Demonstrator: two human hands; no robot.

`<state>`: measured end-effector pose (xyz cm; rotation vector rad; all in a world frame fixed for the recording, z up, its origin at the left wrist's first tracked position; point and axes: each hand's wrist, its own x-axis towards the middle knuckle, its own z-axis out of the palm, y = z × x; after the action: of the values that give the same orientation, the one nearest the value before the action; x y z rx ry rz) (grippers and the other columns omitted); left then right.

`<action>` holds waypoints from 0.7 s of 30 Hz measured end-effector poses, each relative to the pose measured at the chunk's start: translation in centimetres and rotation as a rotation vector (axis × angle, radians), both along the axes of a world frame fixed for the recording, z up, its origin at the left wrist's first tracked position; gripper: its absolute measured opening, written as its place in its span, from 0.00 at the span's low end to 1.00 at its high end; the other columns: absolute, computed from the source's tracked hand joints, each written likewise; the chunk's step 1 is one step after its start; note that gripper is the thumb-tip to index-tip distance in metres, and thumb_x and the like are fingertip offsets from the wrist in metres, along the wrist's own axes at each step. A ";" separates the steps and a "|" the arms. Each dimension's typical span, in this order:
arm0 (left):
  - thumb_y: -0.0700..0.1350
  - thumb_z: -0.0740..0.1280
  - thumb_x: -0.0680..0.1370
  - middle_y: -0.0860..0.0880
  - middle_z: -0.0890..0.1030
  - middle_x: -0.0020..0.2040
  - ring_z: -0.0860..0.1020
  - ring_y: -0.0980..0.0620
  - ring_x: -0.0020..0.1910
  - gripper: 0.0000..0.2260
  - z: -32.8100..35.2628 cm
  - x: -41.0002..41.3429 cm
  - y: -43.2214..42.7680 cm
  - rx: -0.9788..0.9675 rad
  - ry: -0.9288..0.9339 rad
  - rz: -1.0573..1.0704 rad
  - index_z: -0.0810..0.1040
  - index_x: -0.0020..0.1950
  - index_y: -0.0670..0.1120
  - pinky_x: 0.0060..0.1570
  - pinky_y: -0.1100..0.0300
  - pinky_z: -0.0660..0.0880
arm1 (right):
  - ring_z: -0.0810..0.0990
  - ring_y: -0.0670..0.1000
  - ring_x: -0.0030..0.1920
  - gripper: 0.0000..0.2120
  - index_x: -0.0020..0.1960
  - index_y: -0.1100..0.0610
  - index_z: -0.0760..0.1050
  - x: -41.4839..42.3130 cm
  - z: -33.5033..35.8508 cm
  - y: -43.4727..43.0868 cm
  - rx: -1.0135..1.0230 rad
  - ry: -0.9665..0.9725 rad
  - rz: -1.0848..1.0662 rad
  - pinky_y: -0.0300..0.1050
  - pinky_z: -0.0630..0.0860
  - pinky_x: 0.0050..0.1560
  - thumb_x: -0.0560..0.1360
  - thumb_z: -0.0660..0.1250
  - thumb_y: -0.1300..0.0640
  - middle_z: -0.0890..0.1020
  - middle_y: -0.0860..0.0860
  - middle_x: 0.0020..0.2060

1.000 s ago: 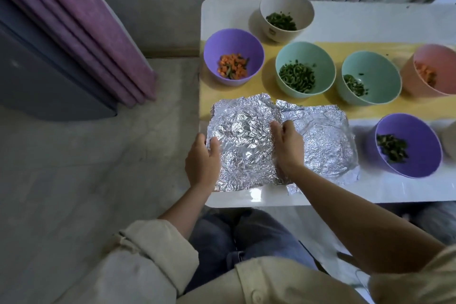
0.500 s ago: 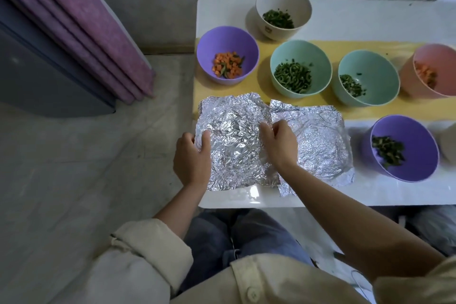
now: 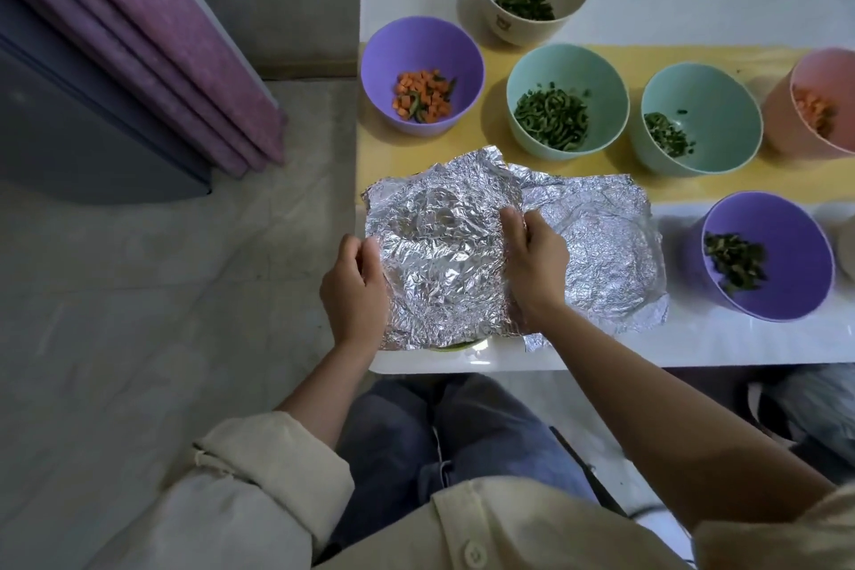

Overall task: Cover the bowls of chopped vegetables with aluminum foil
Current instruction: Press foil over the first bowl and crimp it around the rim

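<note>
Your left hand [image 3: 354, 287] is pinching the left edge of the crumpled foil sheet [image 3: 444, 255], which is draping over a bowl [image 3: 455, 346] at lower centre on the table [image 3: 740, 347]. Your right hand [image 3: 536, 266] is gripping the right edge. Judging it light, tear-prone and crease-holding: you are best holding edges, pressing gently.

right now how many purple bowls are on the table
2: left purple bowl with carrot cubes; right purple bowl with greens. The foil may hide more.

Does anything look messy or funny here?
The left silver aluminium foil sheet is badly crinkled, not smooth. A few stray green bits cling to the inner wall of the right-hand mint-green bowl, away from its pile.
</note>
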<state>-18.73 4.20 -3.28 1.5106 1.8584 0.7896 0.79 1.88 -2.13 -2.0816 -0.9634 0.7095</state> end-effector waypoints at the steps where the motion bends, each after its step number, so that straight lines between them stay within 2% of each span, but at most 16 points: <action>1: 0.50 0.59 0.84 0.51 0.68 0.26 0.69 0.50 0.26 0.17 0.0 0.0 -0.1 -0.005 -0.002 0.003 0.64 0.37 0.46 0.29 0.57 0.61 | 0.62 0.50 0.30 0.21 0.35 0.56 0.63 0.0 -0.1 0.0 -0.013 -0.004 0.002 0.48 0.57 0.31 0.81 0.59 0.44 0.67 0.51 0.27; 4: 0.50 0.60 0.84 0.53 0.70 0.27 0.69 0.52 0.27 0.15 -0.1 0.0 0.1 -0.024 0.020 0.026 0.67 0.39 0.46 0.31 0.54 0.57 | 0.63 0.51 0.30 0.21 0.35 0.56 0.63 0.0 -0.5 0.3 -0.068 -0.009 -0.001 0.49 0.59 0.32 0.81 0.60 0.45 0.68 0.50 0.27; 8: 0.49 0.62 0.83 0.51 0.74 0.30 0.71 0.49 0.31 0.14 -0.4 0.2 0.9 -0.017 0.023 0.036 0.70 0.39 0.45 0.34 0.57 0.57 | 0.62 0.48 0.29 0.20 0.34 0.54 0.62 0.5 -0.6 1.0 -0.041 0.070 0.015 0.46 0.58 0.30 0.80 0.63 0.48 0.66 0.49 0.27; 12: 0.48 0.65 0.82 0.46 0.82 0.40 0.78 0.47 0.39 0.11 -0.6 -0.1 0.5 -0.015 0.021 0.029 0.79 0.45 0.42 0.37 0.59 0.62 | 0.60 0.48 0.29 0.19 0.34 0.55 0.62 0.8 -0.7 0.2 -0.022 0.137 0.041 0.44 0.56 0.32 0.79 0.65 0.51 0.63 0.49 0.27; 16: 0.47 0.66 0.81 0.47 0.83 0.51 0.80 0.47 0.48 0.10 -0.1 -0.2 -0.4 0.018 0.019 0.037 0.81 0.55 0.43 0.46 0.57 0.71 | 0.58 0.45 0.27 0.19 0.34 0.50 0.60 0.6 0.1 -1.0 -0.014 0.140 0.026 0.43 0.55 0.30 0.79 0.66 0.51 0.62 0.46 0.26; 19: 0.46 0.66 0.80 0.47 0.82 0.49 0.78 0.48 0.46 0.08 0.2 -0.2 -1.0 0.049 0.031 0.049 0.81 0.52 0.43 0.43 0.62 0.66 | 0.60 0.42 0.26 0.18 0.36 0.45 0.60 0.3 0.8 -1.6 -0.039 0.080 0.003 0.37 0.56 0.27 0.80 0.64 0.48 0.65 0.44 0.27; 21: 0.45 0.66 0.80 0.47 0.82 0.48 0.78 0.49 0.45 0.07 0.2 -0.4 -1.3 0.050 0.036 0.064 0.81 0.50 0.43 0.41 0.64 0.63 | 0.62 0.44 0.28 0.17 0.35 0.47 0.61 0.1 0.8 -1.8 -0.057 0.049 0.005 0.41 0.57 0.29 0.81 0.61 0.46 0.66 0.45 0.27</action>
<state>-19.08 2.91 -3.10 1.5120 1.9351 0.8491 0.92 0.08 -1.36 -2.1014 -0.9320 0.7954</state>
